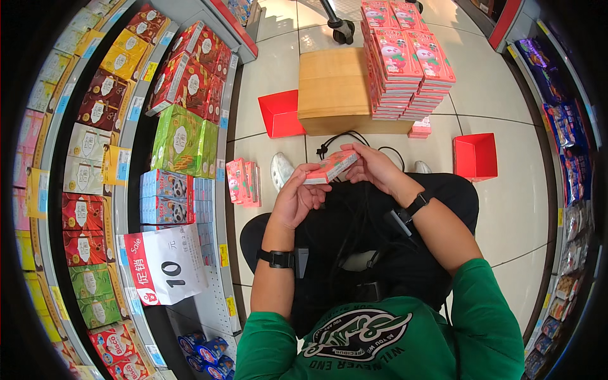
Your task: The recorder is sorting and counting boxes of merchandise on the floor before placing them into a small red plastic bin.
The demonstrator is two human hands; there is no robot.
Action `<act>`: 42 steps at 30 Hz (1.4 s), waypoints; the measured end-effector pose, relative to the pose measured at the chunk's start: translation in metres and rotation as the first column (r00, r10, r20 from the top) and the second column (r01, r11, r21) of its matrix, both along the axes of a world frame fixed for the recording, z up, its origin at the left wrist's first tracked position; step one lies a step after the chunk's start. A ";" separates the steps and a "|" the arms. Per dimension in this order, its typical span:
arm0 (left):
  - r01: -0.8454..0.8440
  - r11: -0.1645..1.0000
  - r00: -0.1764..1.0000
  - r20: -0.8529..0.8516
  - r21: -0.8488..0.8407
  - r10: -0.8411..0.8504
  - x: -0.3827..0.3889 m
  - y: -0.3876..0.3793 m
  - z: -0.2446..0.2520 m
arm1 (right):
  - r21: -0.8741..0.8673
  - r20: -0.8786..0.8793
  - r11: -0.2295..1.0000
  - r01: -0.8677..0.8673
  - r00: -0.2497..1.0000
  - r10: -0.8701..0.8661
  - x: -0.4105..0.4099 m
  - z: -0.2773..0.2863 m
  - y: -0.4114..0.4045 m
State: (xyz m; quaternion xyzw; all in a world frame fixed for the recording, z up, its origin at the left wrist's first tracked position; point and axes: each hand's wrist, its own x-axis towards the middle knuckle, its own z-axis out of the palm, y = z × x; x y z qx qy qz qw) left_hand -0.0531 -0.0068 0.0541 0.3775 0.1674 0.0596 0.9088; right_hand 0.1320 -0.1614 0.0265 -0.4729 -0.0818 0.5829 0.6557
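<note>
A pink Pocky box lies tilted between my two hands, above my lap. My left hand grips its left end, with the thumb along the top edge. At its right end, the fingers of my right hand hold the upper corner. Beyond my hands, tall stacks of matching pink boxes stand on the right part of a light brown carton. A few more pink boxes stand on the floor at the left, near the shelf.
An open red box touches the carton's left side; another red box lies on the floor at right. Shelves of snack boxes line the left, with a sale sign jutting out. Packaged snacks fill the right shelf. A black caster stands beyond.
</note>
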 end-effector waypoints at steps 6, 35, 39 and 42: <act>0.038 0.999 0.999 -0.010 0.020 -0.038 0.001 -0.003 0.005 | 0.018 0.015 0.999 0.027 1.000 -0.027 -0.001 0.002 0.000; 0.063 0.742 0.944 -0.281 0.667 0.172 0.018 -0.018 -0.018 | -0.090 -0.004 0.984 0.157 0.988 -0.158 0.043 -0.022 0.012; 0.073 0.743 0.942 -0.291 0.665 0.167 0.017 -0.014 -0.023 | 0.029 -0.036 0.919 0.394 0.919 -0.393 0.035 -0.015 0.012; 0.054 0.753 0.954 -0.257 0.656 0.156 0.016 -0.013 -0.027 | -0.008 -0.046 0.849 0.529 0.848 -0.528 0.029 -0.011 0.012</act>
